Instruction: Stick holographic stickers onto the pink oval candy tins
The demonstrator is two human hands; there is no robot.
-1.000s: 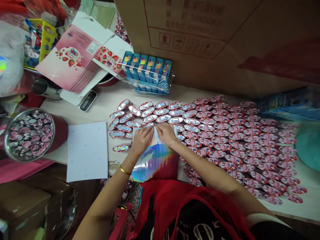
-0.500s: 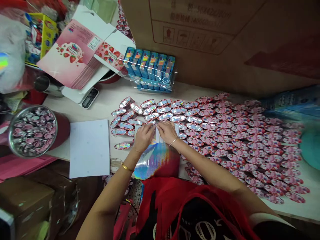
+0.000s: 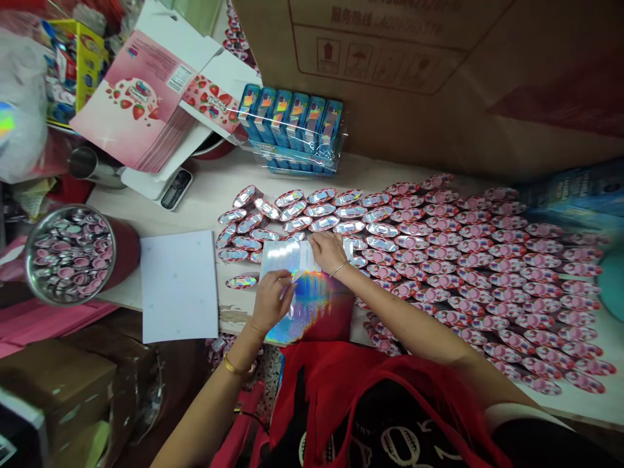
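A shiny holographic bag [image 3: 312, 299] lies on the white table [image 3: 214, 195] in front of me. My left hand [image 3: 272, 298] rests closed on the bag's left edge near its middle. My right hand [image 3: 329, 252] pinches the bag's top edge. Rows of oval pink and silver badges [image 3: 439, 253] cover the table behind and to the right of the bag. One loose holographic badge [image 3: 242, 282] lies just left of the bag.
A metal tin of badges [image 3: 71, 253] stands at the left, beside a white sheet [image 3: 178, 286]. Pink strawberry cartons [image 3: 141, 104], a small scale [image 3: 168, 185] and wrapped blue boxes [image 3: 292, 127] lie behind. A large cardboard box [image 3: 439, 71] stands at the back. A red bag [image 3: 370, 409] lies on my lap.
My left hand has slid from the bag's top edge down toward me along its left side. My right hand stays at the top edge.
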